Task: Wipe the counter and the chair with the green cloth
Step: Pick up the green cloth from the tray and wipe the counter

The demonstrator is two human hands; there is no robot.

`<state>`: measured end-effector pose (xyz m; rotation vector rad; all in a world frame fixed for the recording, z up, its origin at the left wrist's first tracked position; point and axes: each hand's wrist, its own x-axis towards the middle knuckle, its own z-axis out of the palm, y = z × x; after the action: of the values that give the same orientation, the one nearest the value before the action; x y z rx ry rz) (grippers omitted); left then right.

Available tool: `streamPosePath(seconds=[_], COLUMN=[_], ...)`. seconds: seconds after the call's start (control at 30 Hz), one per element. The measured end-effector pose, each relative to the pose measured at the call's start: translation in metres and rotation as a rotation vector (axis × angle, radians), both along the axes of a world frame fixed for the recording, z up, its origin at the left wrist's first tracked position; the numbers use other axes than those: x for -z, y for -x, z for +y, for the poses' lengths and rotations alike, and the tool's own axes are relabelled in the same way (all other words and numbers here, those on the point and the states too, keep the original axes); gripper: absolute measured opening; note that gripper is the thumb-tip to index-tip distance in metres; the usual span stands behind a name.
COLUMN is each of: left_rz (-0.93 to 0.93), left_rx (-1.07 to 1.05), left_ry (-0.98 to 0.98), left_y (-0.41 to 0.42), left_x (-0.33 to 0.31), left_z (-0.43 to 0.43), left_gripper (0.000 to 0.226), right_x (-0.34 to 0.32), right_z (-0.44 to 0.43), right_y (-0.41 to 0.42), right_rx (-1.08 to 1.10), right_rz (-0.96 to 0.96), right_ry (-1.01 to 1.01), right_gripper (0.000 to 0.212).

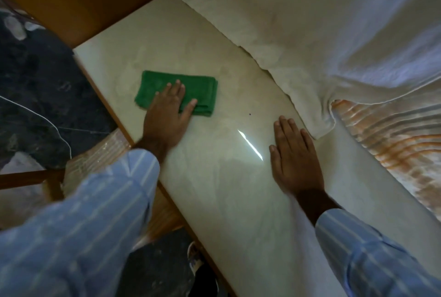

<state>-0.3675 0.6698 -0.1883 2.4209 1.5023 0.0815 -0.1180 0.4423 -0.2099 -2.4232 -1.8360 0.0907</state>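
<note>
Green cloth [176, 92] — folded flat — under left hand [165, 115].

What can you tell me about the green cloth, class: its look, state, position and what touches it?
The green cloth looks like soft terry fabric, folded into a flat rectangle with layered edges showing at its right end. It lies flat on the pale glossy counter, near its left edge. The left hand presses on its near side, fingers spread.

The folded terry cloth [176, 92] is deep green against the glossy pale cream marbled counter [229, 189], edged in orange-brown wood. Far right, the draped fabric sheet [298, 22] is off-white; both shirt sleeves [78, 225] are light blue with paler stripes, and the left floor [31, 77] is black veined stone.
</note>
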Motion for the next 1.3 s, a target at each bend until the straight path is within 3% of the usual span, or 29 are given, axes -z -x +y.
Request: streamPosePath(seconds=[0.17, 0.27, 0.47, 0.77, 1.07, 1.3], left_rz=[0.043, 0.046, 0.028, 0.062, 0.074, 0.009], left_rx=[-0.017, -0.011, 0.217, 0.526, 0.522, 0.498], left_ry=[-0.033, -0.015, 0.052, -0.024, -0.016, -0.024], left_y=[-0.003, 0.011, 0.045, -0.037, -0.126, -0.025], left_x=[0.002, 0.002, 0.001, -0.008, -0.006, 0.003], left_z=[0.009, -0.038, -0.14, -0.108, -0.053, -0.135], left_gripper=[0.072, 0.073, 0.072, 0.063, 0.063, 0.059], right_x=[-0.001, -0.002, -0.004, -0.008, -0.004, -0.008], right_z=[-0.001, 0.0, 0.0, -0.009, -0.007, -0.008], right_y=[0.0, 0.0, 0.001, 0.013, 0.011, 0.011], right_rx=[-0.002, -0.002, 0.003, 0.129, 0.143, 0.131], right_rz=[0.007, 0.014, 0.013, 0.017, 0.028, 0.005], right_ry=[0.003, 0.009, 0.021, 0.021, -0.032, 0.006], right_gripper=[0.062, 0.062, 0.062, 0.063, 0.062, 0.062])
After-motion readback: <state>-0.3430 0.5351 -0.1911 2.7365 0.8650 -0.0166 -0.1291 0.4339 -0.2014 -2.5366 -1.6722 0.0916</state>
